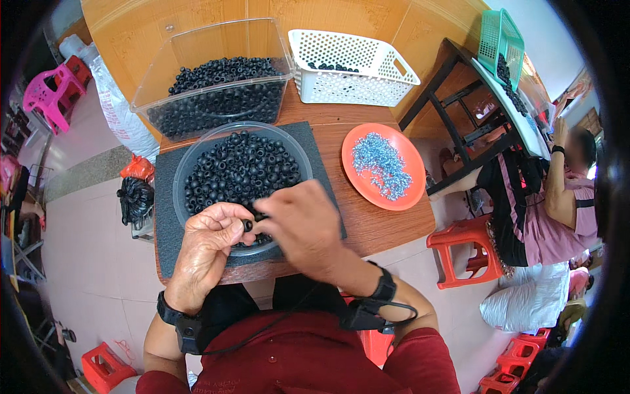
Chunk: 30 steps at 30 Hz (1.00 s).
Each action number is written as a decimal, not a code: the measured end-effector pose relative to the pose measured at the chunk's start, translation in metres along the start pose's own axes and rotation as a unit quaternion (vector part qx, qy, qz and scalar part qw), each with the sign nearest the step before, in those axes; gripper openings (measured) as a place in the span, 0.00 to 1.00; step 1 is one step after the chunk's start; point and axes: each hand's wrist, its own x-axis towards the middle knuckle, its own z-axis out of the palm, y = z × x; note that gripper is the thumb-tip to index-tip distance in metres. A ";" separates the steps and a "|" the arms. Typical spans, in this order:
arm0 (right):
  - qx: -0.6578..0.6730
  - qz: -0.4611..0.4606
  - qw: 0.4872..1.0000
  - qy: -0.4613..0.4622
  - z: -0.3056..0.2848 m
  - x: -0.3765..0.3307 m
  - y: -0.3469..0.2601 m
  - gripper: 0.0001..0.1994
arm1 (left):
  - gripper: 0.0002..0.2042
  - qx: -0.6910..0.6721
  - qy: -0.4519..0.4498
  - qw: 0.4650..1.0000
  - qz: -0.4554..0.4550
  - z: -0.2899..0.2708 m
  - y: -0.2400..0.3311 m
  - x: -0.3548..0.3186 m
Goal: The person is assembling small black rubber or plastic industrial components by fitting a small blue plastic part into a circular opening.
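Observation:
Between the thumb and fingers of my left hand [209,243] is a small black hollow part [247,225], its round opening showing. My right hand [303,230] is right beside it, blurred by motion, with fingers curled in and thumb and fingertips close together at the part; what they pinch cannot be made out. Both hands are over the near side of a round clear bowl [178,180] heaped with similar black parts [243,167]. To the right, an orange plate [397,202] carries a pile of small shiny silvery-blue pieces [384,164].
The bowl rests on a dark grey mat [326,174] on a wooden table [387,240]. Behind it stand a clear bin [154,88] of black parts and a white perforated basket [354,88]. A red stool [459,243] and a seated person [558,203] are at right.

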 end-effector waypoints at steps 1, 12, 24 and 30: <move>-0.046 0.009 0.999 -0.015 -0.011 -0.003 0.011 0.12 | 0.11 0.004 -0.001 1.000 -0.009 0.000 0.001 0.000; -0.336 0.203 0.911 -0.130 -0.093 -0.034 0.120 0.04 | 0.11 0.060 0.059 0.995 0.061 -0.005 0.009 -0.001; -0.355 0.126 0.912 -0.164 -0.091 -0.032 0.129 0.04 | 0.11 0.046 0.105 0.991 0.075 -0.017 0.018 -0.004; -0.246 0.147 0.952 -0.110 -0.080 -0.011 0.072 0.04 | 0.09 0.027 0.060 0.996 0.063 -0.013 0.010 -0.005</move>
